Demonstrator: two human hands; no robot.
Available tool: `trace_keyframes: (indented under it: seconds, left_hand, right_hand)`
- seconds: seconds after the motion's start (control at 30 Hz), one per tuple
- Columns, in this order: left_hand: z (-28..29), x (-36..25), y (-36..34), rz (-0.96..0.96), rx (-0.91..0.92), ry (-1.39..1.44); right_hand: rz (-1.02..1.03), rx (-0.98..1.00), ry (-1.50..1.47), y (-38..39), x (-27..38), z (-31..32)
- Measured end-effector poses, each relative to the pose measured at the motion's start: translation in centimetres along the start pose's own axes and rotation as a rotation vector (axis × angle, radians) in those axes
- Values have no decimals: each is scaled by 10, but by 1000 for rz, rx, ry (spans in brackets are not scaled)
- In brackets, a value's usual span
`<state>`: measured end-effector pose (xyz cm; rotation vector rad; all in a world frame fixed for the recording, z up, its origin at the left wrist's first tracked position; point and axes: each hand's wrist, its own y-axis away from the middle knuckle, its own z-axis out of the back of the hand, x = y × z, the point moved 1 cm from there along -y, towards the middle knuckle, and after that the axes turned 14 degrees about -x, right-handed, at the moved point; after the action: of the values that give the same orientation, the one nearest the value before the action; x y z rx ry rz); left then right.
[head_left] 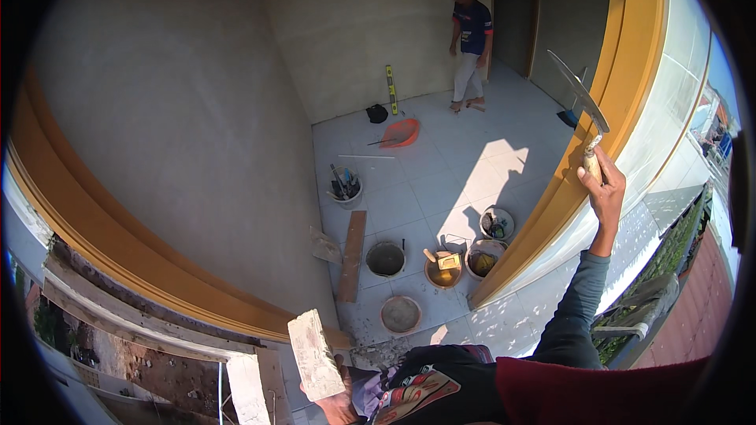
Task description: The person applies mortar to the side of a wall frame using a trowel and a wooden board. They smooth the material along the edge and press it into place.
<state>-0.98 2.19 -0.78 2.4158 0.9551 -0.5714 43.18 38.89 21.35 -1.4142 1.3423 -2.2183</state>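
Observation:
My right hand (pixel 605 189) is raised beside the orange-yellow frame on the right. Its fingers wrap round the wooden handle of a trowel (pixel 583 93), whose pointed metal blade tilts up and to the left. Low in the view, my left hand (pixel 339 405) grips a pale, dusty rectangular block (pixel 315 354) by its lower end. The block stands tilted, and its broad face hides part of the hand. Below on the tiles are a bucket of grey mix (pixel 386 260), a basin of grey mix (pixel 401 315) and an orange basin (pixel 442 271) with a wooden-handled float across it.
A person (pixel 472 31) stands by the back wall. Near them are a yellow spirit level (pixel 391 90) and an orange dustpan-like scoop (pixel 403 134). A bucket of tools (pixel 345 187) and a brown plank (pixel 352 256) lie along the left wall. A ledge (pixel 142 323) drops toward ground outside.

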Motion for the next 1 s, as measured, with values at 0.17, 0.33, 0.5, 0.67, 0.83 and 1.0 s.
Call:
trace_keyframes:
  seconds: [0.17,0.33,0.5,0.67,0.83,1.0]
  left_hand:
    - [6,0,-1,-62,-110,-115]
    - [-15,0,4,51,-376,195]
    - [-25,-1,10,48,-458,223]
    - [-24,-2,14,56,-457,252]
    - [-28,-4,20,51,-492,215]
    - [-24,-3,22,56,-452,174]
  right_hand:
    - [11,0,-3,0,0,0]
    - [23,-5,-3,0,-5,-1]
    - [36,-3,17,-1,-4,-1]
    - [24,11,12,-2,-4,0]
    - [25,12,11,-2,-3,-1]
    - [31,13,-2,-2,-5,0]
